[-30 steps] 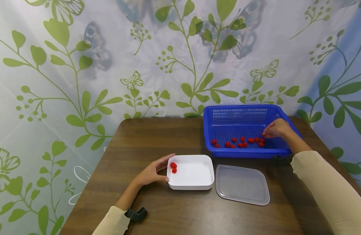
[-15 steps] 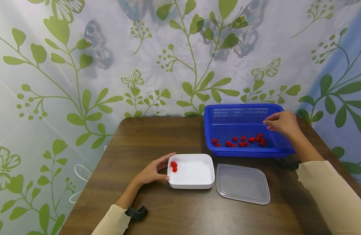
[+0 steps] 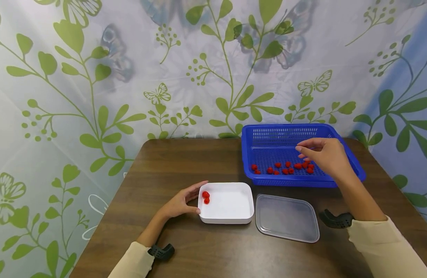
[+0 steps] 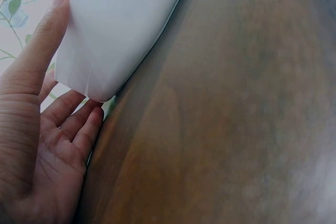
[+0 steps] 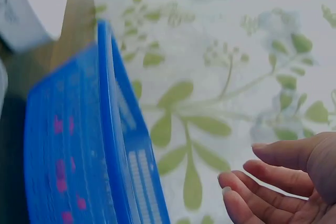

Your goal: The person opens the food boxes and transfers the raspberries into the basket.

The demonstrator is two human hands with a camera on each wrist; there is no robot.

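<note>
A white rectangular container (image 3: 230, 204) stands on the table with two small red berries (image 3: 206, 197) in its left end. My left hand (image 3: 180, 202) holds that end between thumb and fingers; the left wrist view shows the thumb (image 4: 44, 40) along its wall. Over the right part of a blue perforated basket (image 3: 279, 129) hovers my right hand (image 3: 324, 154). Its thumb and fingers stand apart in the right wrist view with nothing between them. Several red berries (image 3: 270, 170) lie along the near side of the basket floor, a few partly covered by the right hand.
A translucent grey lid (image 3: 287, 218) lies flat on the brown wooden table (image 3: 171, 162), right of the container and in front of the basket. Behind the table hangs a leaf-patterned cloth (image 3: 130, 77). Each wrist wears a dark band.
My right hand held a red berry low in the basket, let it go there and rose, then moved left and nearer. The left hand and container stay in place.
</note>
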